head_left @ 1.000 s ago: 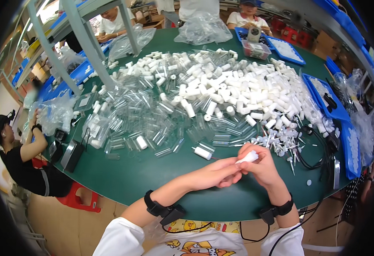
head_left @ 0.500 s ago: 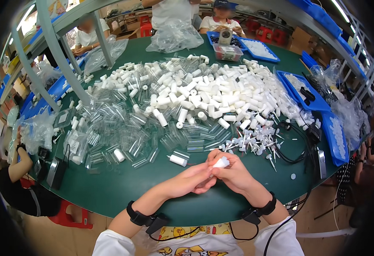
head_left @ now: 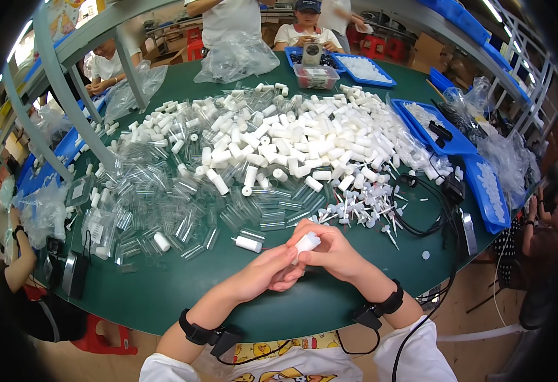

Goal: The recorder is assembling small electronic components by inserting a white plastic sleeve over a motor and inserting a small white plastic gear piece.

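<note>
My right hand (head_left: 333,253) is closed on a white plastic cylinder (head_left: 305,244), whose paler, translucent-looking end points up and to the right. Pressed against its lower end are the bent fingers of my left hand (head_left: 263,272), so both hands grip it just above the table's near part. Fingers hide much of the piece. Beyond my left hand a single white cylinder (head_left: 248,244) lies on its side beside some clear tubes (head_left: 272,221). Small white stems with round discs (head_left: 369,205) lie in a heap past my right hand.
A large pile of white cylinders (head_left: 304,137) covers the middle of the green table (head_left: 164,296), with clear tubes (head_left: 158,191) to its left. Blue trays (head_left: 486,191) line the right side, near black cables (head_left: 441,223). Grey shelf posts (head_left: 91,121) rise at left. Co-workers sit around.
The whole view has shifted, so the table and piles appear farther left. Both hands still grip the white cylinder, and it looks more upright between my fingers.
</note>
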The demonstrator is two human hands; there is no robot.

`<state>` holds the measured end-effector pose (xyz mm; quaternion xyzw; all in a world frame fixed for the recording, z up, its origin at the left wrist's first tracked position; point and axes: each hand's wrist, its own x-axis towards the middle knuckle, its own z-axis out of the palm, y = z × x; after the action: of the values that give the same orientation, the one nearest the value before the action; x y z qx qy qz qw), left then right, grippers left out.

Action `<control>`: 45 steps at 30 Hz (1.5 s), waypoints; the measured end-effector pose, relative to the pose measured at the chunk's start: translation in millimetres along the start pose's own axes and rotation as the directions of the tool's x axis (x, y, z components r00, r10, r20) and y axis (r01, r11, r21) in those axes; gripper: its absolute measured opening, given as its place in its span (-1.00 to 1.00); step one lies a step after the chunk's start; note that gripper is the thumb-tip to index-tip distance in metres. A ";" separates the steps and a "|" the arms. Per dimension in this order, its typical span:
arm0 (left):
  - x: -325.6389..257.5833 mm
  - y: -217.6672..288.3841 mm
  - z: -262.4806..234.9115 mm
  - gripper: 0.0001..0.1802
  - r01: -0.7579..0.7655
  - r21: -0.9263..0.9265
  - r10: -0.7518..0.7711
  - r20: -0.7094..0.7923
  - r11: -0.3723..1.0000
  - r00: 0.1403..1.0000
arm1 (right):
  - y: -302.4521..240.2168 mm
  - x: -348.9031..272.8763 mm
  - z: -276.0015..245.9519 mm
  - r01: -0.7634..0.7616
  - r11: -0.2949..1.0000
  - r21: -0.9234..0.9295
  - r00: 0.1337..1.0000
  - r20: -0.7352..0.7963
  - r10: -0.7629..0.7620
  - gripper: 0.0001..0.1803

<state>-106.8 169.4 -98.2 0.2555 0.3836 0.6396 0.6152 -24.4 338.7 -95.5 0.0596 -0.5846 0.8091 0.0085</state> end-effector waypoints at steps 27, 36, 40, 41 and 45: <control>-3.1 6.6 13.2 -0.67 0.067 0.142 -0.067 0.001 0.988 0.998 | -6.2 -0.9 -21.8 -0.068 0.992 -0.105 0.981 0.176 0.086 -0.79; -0.9 1.8 7.4 -0.65 0.009 0.146 -0.005 -0.029 0.989 1.000 | -13.9 0.2 -17.2 0.041 0.996 -0.080 0.992 0.119 -0.031 -0.83; 2.0 0.6 7.1 -0.62 0.002 0.171 0.003 -0.031 0.985 1.000 | -3.2 1.1 -14.5 0.092 0.995 -0.031 0.992 0.087 -0.089 -0.84; 2.1 0.5 6.1 -0.62 -0.001 0.168 0.007 -0.033 0.986 0.999 | -2.1 1.3 -13.4 0.093 0.995 -0.036 0.993 0.078 -0.090 -0.84; 1.7 1.4 5.0 -0.60 -0.017 0.161 0.024 -0.043 0.987 0.999 | 6.3 2.6 -15.5 0.062 0.997 -0.045 0.995 0.075 -0.058 -0.82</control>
<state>-103.9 172.0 -94.4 0.2939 0.4449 0.6186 0.5771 -28.8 351.2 -106.0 0.1067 -0.6015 0.7916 0.0126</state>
